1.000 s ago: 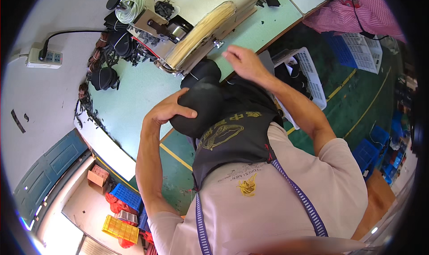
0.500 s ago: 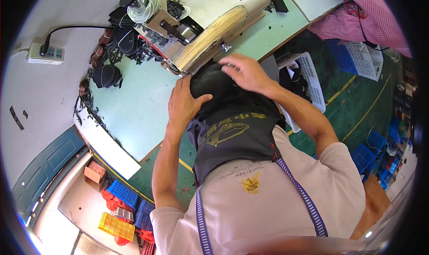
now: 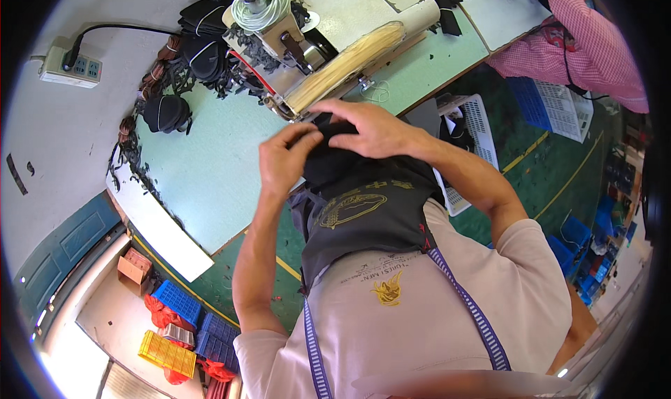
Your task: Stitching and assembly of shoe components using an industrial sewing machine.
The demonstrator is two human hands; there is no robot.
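A piece of black cloth (image 3: pixel 337 131) lies between my hands, just below the front end of a sewing-type machine (image 3: pixel 342 68) with a pale wooden strip along its arm. My left hand (image 3: pixel 283 160) pinches the cloth's left side with thumb and fingertips. From the right, my right hand (image 3: pixel 374 129) curls over the upper edge, its thumb against the cloth and its fingers near the machine's end. The cloth's lower part merges with my dark apron (image 3: pixel 356 214), so its outline cannot be made out.
Bundles of black pieces (image 3: pixel 166 114) and dark scraps lie along the left of the pale green table (image 3: pixel 210 175). A coil of white cord (image 3: pixel 262 8) sits on the machine. White crates (image 3: pixel 481 130) stand at right. A co-worker's pink sleeve (image 3: pixel 594 42) shows at upper right.
My right hand has come left and down onto the cloth. The left hand's fingers have gone from spread on the cloth to a pinch. The view has shifted slightly.
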